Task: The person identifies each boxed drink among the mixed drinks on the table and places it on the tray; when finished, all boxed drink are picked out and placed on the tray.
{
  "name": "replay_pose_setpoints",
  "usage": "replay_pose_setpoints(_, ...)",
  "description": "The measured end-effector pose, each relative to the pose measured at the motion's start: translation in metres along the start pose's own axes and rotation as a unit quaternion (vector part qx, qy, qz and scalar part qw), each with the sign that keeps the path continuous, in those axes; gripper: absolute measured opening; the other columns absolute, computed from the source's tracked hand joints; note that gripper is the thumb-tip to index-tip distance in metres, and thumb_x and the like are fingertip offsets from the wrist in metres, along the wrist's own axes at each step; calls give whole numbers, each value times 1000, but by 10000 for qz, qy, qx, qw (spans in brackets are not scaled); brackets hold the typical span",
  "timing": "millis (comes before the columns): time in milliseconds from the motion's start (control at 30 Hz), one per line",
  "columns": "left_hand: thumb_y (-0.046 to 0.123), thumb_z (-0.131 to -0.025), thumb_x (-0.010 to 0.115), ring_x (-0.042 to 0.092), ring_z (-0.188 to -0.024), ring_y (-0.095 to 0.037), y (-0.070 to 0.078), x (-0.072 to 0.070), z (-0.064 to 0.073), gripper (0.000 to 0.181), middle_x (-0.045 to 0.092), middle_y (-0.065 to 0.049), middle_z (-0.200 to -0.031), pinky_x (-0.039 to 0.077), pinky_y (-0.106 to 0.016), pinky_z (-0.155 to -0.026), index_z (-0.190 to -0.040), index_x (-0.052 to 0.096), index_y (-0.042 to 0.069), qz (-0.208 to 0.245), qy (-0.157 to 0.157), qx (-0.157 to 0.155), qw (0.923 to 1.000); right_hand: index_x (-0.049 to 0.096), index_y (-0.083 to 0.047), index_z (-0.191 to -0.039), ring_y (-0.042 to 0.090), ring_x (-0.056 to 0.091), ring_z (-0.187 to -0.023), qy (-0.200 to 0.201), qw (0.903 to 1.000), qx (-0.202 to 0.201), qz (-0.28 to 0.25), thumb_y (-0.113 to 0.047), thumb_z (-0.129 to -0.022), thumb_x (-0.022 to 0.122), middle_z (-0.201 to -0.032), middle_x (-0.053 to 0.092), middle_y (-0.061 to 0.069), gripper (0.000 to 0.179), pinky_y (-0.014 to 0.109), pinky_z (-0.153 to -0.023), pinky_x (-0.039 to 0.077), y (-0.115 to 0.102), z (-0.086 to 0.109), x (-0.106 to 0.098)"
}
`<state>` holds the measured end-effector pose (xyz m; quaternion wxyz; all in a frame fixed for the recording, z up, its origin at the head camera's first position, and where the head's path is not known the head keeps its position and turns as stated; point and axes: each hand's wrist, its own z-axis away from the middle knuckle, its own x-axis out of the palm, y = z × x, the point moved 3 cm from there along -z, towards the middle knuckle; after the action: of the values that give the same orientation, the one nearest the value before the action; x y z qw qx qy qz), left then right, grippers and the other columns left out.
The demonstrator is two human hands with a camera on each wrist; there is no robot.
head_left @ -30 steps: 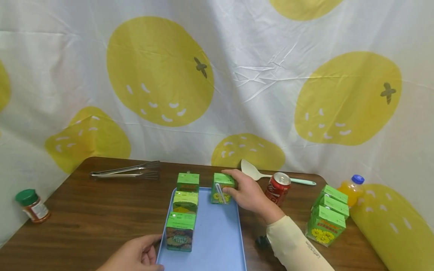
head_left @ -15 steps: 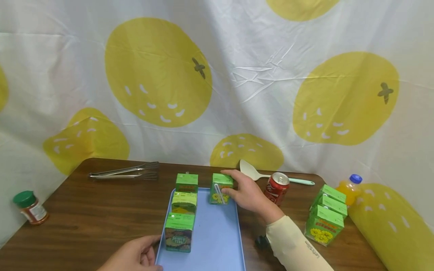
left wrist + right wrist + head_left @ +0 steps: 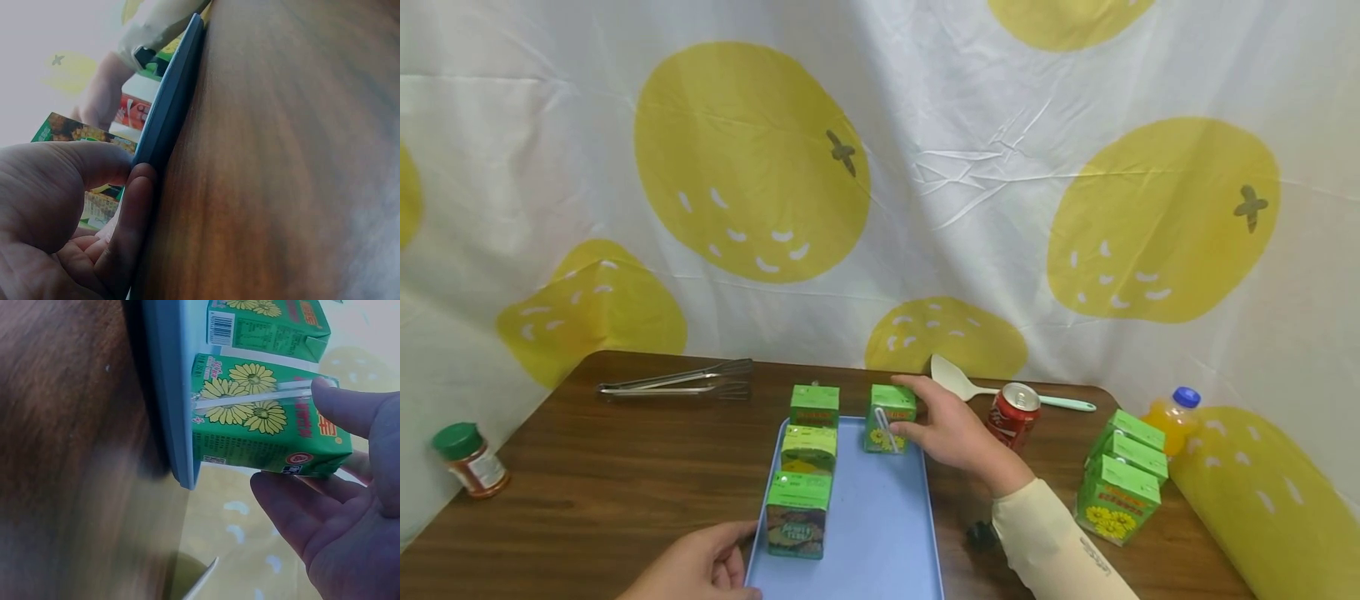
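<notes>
My right hand [image 3: 955, 429] holds a green drink carton [image 3: 880, 437] with yellow flowers at the far right corner of a blue tray [image 3: 883, 533]. The right wrist view shows the thumb on the front of this upright carton [image 3: 244, 422], near the straw, and fingers behind it. At the tray's left side, my left hand [image 3: 696, 562] pinches the rim, thumb and forefinger meeting at the edge [image 3: 169, 106] in the left wrist view. Along the tray's left side stand a dark-fronted carton [image 3: 797, 533], a yellow-green carton [image 3: 808, 452] and a green carton [image 3: 815, 404].
Right of the tray are a red soda can [image 3: 1013, 412], several green cartons [image 3: 1120, 500] and an orange juice bottle [image 3: 1172, 421]. A spatula [image 3: 955, 379] and metal tongs [image 3: 677, 382] lie at the back. A spice jar [image 3: 471, 460] stands far left.
Both hands, the tray and the cartons keep their places. Only the head view shifts very slightly.
</notes>
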<state>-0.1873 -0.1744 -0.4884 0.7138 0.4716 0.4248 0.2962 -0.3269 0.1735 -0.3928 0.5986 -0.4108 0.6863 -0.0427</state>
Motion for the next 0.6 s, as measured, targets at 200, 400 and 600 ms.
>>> replay_pose_setpoints(200, 11, -91, 90, 63, -71, -20, 5, 0, 2, 88, 67, -7, -87, 51, -27, -60, -154, 40, -24, -27, 15, 30, 10000, 56, -9, -161, 29, 63, -135, 31, 9996, -224, 166, -24, -99, 88, -156, 61, 10, 71, 57, -112, 52, -2, 2, -4)
replay_pose_setpoints(400, 9, -91, 88, 63, -72, -21, 10, 1, 3, 85, 66, -6, -87, 51, -26, -60, -155, 41, -23, -34, 21, 42, 10000, 57, -7, -159, 32, 60, -141, 87, 9990, -372, 249, -23, -97, 89, -157, 61, 11, 72, 58, -116, 49, -3, 4, -8)
replay_pose_setpoints(600, 8, -91, 89, 64, -72, -21, 10, 2, 4, 86, 67, -6, -87, 52, -26, -60, -155, 41, -23, 0, 41, 19, 10000, 56, -7, -160, 32, 61, -140, 111, 9986, -430, 277, -25, -97, 89, -158, 60, 11, 73, 57, -115, 50, -5, 8, -11)
